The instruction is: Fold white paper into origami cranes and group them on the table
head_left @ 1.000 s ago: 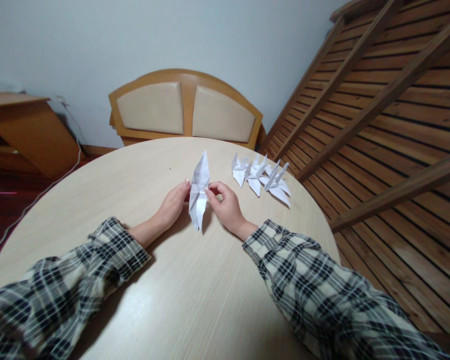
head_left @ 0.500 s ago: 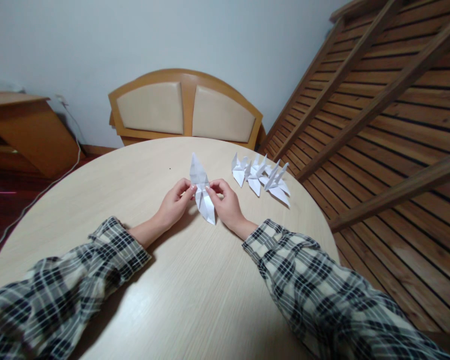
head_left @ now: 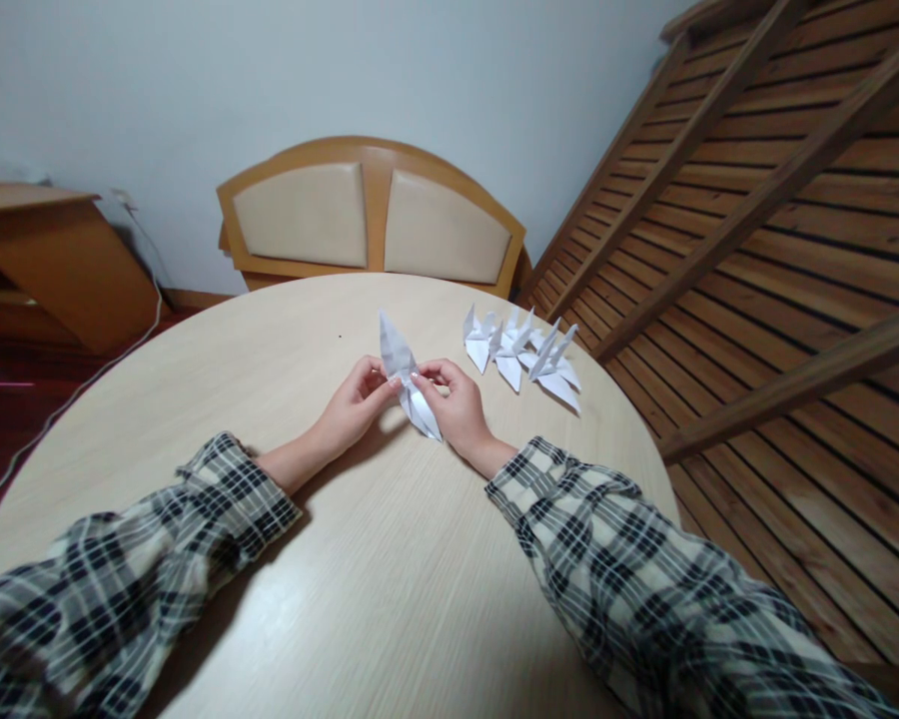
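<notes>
Both my hands pinch a folded white paper (head_left: 397,348), long and pointed at its two ends, above the middle of the round table. My left hand (head_left: 354,407) grips its left side, thumb on the face and fingers behind. On the opposite side my right hand (head_left: 455,407) holds it the same way, its thumb close to the other thumb. The fingers behind the paper are partly hidden. To the right stand several white origami cranes (head_left: 509,355) in a cluster on the tabletop, apart from my hands.
The pale round table (head_left: 390,579) spreads under my arms. Behind it is a wooden headboard (head_left: 376,215) with two cream panels against the wall. A slatted wooden frame (head_left: 779,230) leans at the right. A wooden desk (head_left: 60,270) and a white cable (head_left: 82,387) are at the left.
The paper has bent at its middle, its lower tip shifting right and slightly up. My thumbs have come closer together. The cranes have stayed put.
</notes>
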A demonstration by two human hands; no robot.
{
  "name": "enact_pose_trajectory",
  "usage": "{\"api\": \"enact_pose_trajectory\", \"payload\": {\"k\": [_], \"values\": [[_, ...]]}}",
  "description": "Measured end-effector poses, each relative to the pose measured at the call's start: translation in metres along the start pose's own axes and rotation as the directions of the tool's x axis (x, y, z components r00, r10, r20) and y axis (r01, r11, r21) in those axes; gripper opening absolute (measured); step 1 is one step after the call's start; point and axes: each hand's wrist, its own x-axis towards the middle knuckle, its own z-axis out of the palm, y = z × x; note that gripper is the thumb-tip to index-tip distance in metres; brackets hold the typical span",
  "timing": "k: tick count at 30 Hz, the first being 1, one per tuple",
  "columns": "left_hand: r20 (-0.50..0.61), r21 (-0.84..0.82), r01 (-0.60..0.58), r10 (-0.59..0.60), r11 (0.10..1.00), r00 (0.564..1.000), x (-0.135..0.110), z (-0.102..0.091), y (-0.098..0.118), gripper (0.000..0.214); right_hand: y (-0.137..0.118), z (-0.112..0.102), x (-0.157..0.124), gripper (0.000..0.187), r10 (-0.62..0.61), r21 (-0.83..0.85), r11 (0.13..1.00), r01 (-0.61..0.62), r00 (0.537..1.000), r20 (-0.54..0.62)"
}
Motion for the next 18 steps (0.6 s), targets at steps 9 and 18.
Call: {"api": "enact_pose_trajectory", "payload": {"k": [9,18], "values": [[-0.082,0.056,-0.02,0.025,0.998,0.996,0.0022,-0.0019,-0.0023,0.014,0.0002,0.0018,-0.0015,0.012,0.02,0.081,0.997,-0.018,0.999,-0.03],[-0.068,0.049,0.026,-0.023,0.998,0.997,0.0029,-0.0029,0.0003,0.014,-0.0013,0.0018,-0.0029,0.009,-0.035,0.055,0.998,0.036,0.999,-0.022]]}}
